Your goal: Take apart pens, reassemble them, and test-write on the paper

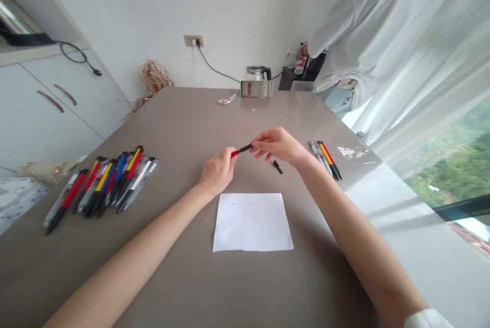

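Observation:
My left hand (218, 172) is closed around the red barrel of a pen (235, 154), above the middle of the table. The pen's black end slants up to the right, where the thumb and fingertips of my right hand (276, 143) pinch it. Most of the barrel is hidden inside my left hand. Below my right hand, a small black pen part (277, 166) lies on the table. Nearer to me is a white sheet of paper (252, 226) with a faint line of writing near its top edge.
Several pens (111, 180) in red, yellow, blue, white and clear lie at the left. A smaller group of pens (325, 159) lies at the right. At the table's far end stand a phone (256, 89) and a glass pot (254, 71). Another person's sleeve (337, 21) reaches in there.

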Demonstrator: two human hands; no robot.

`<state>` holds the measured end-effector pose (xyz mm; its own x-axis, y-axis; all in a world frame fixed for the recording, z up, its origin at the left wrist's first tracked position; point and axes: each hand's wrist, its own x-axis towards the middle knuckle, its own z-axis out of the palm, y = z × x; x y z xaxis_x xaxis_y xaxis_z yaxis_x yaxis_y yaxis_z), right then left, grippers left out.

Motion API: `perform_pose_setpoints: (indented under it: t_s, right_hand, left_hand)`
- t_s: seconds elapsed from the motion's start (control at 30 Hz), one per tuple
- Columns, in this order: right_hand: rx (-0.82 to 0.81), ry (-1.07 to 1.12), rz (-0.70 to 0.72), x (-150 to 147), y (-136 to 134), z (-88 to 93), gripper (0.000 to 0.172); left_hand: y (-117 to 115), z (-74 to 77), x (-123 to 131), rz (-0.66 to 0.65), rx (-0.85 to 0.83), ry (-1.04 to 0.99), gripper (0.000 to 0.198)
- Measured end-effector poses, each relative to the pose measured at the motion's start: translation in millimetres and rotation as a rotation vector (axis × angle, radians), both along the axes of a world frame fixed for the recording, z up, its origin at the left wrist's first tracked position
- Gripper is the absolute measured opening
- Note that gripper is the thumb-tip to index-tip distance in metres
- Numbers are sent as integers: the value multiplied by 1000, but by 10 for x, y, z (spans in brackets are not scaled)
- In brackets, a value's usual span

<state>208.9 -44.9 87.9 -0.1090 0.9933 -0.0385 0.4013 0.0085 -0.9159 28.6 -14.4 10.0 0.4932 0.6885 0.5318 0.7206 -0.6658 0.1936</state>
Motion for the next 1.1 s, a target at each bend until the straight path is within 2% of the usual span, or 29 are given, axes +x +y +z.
perform_pose_setpoints:
  t_s: [0.13, 0.3, 0.43, 0.5, 0.57, 0.63, 0.77, 0.93, 1.1]
  right_hand:
    - [9, -106, -4, -21, 25, -37, 21]
    - [5, -271, -58, -83, 41, -100, 43]
    - [-37, -344, -31, -99, 33, -102, 49]
    - [-20, -336, -12, -80, 20, -84, 45]
    - [58, -287, 12, -38, -9, -72, 34]
    - [150, -226, 45, 23, -54, -88, 32]
    - [256, -210, 42, 133, -155, -242, 21]
    - [357, -307, -65, 104, -229, -451, 16]
    - [440, -557, -163, 40, -243, -588, 23]
  left_hand:
    - [-14, 14, 0, 37, 5, 45, 27]
    - [-23, 5, 3, 33, 22, 66, 32]
    - [-36, 22, 1, 35, 38, 80, 26]
    - [-42, 36, 2, 42, 38, 78, 25]
    - [-49, 50, 5, 54, 36, 72, 25]
    - [-60, 62, 13, 69, 40, 74, 25]
    - [-85, 72, 29, 38, 65, 119, 25]
    - [-77, 50, 28, -30, 83, 140, 27]
    - [-54, 22, 18, -52, 54, 136, 32]
